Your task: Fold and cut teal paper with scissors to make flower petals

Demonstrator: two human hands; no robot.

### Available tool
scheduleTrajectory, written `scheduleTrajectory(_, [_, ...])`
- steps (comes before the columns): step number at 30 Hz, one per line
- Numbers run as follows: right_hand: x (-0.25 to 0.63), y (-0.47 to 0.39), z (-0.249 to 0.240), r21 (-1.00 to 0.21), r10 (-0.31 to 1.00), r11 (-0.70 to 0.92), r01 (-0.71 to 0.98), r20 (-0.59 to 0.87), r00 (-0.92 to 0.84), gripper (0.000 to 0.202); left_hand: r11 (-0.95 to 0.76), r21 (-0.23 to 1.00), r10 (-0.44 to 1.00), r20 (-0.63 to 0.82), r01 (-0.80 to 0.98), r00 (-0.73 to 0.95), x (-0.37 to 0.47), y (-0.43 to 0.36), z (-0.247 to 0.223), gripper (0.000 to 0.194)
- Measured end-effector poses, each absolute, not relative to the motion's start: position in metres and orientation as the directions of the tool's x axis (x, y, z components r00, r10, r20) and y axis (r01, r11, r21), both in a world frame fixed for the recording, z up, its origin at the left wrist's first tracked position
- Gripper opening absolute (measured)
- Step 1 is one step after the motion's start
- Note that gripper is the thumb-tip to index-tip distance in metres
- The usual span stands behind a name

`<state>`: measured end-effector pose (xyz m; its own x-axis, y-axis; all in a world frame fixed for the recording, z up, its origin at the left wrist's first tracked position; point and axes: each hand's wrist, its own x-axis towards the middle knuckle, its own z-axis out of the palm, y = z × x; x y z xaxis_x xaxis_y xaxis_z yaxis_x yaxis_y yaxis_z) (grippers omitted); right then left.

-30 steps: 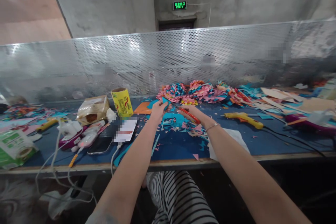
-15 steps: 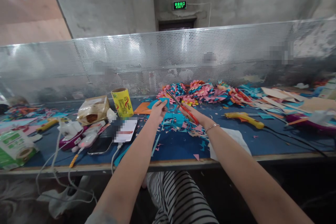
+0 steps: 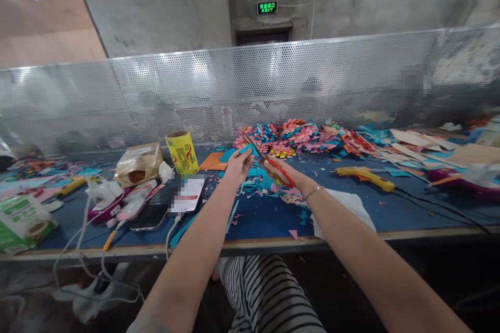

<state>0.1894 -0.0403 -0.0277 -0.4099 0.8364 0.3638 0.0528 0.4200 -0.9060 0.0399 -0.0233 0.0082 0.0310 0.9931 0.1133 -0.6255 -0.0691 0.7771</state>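
My left hand (image 3: pixel 239 165) pinches a small piece of blue paper (image 3: pixel 249 151) above the middle of the table. From the right, my right hand (image 3: pixel 291 174) grips red-handled scissors (image 3: pixel 282 170), fingers wrapped round the handles. The scissor blades point up and to the left, close beside the blue paper; whether they touch it I cannot tell. Under both hands lie blue and pink paper scraps (image 3: pixel 261 181). Just behind them is a heap of frilled pink, blue and yellow paper flowers (image 3: pixel 299 135).
Left are a yellow cardboard tube (image 3: pixel 182 153), an opened paper bag (image 3: pixel 139 163), a phone (image 3: pixel 149 217) and white cables (image 3: pixel 83 229). A yellow glue gun (image 3: pixel 365 178) with a black cord lies right, beside white paper (image 3: pixel 344 210). A perforated metal screen (image 3: pixel 211 83) stands behind the table.
The scissors have turned in my right hand, so the red handles show more fully and the blades sit lower. My left hand has shifted slightly right with the blue paper.
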Motion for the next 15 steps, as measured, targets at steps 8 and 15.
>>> scheduleTrajectory(8, [0.1850,-0.0399,-0.0285,-0.871,0.819,0.483,0.094,0.411,-0.401,0.040,-0.088,0.800,0.992,0.123,-0.593,0.018,0.0414,-0.0232,0.0083,0.015])
scheduleTrajectory(15, [0.1845,-0.0394,-0.0283,-0.830,0.818,0.525,0.190,0.431,-0.380,0.040,-0.093,0.802,0.991,0.131,-0.590,0.023,0.0415,-0.0220,0.0071,0.018])
